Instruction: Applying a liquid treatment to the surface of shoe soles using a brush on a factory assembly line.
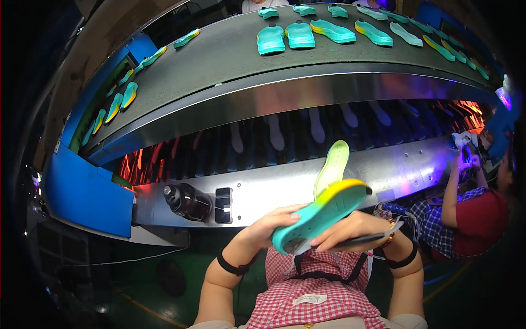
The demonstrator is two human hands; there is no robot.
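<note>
My left hand (pixel 274 220) is closed round the heel end of a teal shoe sole (pixel 312 216) that fades to yellow at its far end. The sole is tilted, held up above my lap. Against its lower right side, my right hand (pixel 356 227) is closed on a slim dark tool (pixel 359 239); its exact kind is unclear. A pale tip shows by the sole near my right fingertips. Just beyond the held sole, a second, yellow-green sole (pixel 333 164) rests over the metal ledge, its lower part hidden behind the first.
A dark bottle (pixel 189 203) and a small black tray (pixel 223 205) sit on the metal ledge (pixel 263 189). Beyond, a lower conveyor carries soles under red and violet light. Several teal soles (pixel 300 35) ride the upper belt (pixel 219 60). At right, a person (pixel 471 219) works close by.
</note>
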